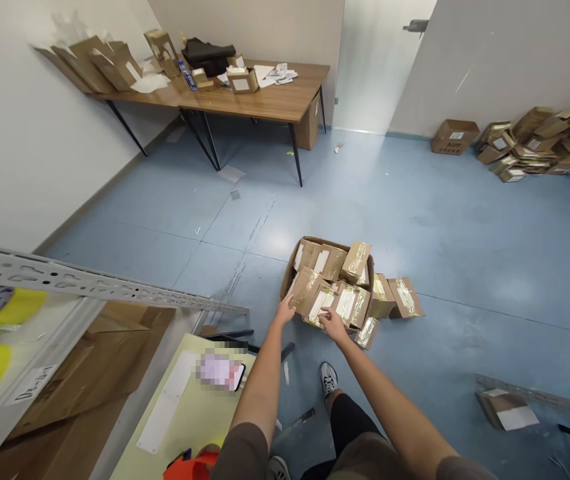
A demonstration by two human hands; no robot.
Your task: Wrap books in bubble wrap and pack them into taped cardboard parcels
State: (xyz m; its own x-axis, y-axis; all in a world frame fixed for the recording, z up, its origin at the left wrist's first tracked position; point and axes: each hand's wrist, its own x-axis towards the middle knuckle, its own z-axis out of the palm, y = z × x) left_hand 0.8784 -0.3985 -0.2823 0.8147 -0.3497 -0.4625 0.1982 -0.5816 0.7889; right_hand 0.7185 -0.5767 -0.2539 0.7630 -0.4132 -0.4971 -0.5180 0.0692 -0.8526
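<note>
A large open carton (285, 283) on the floor is heaped with small taped cardboard boxes with white labels. My left hand (285, 311) is at the carton's near left side, its fingers on the edge of a brown cardboard box (305, 287) that lies tilted on the heap. Just to the right, my right hand (333, 324) reaches over a labelled box (321, 301), fingers apart and nothing in them. Against the carton's right side rest a taped box (381, 297), another tilted box (407, 297) and a smaller box (367, 333).
A pale table (189, 400) with a phone (219, 372) stands at my left, beside a metal shelf (89, 277) holding yellow tape rolls. A wooden table (265, 100) is by the far wall. Boxes (539, 143) are piled at the far right; a knife-like object (307, 415) lies near my feet.
</note>
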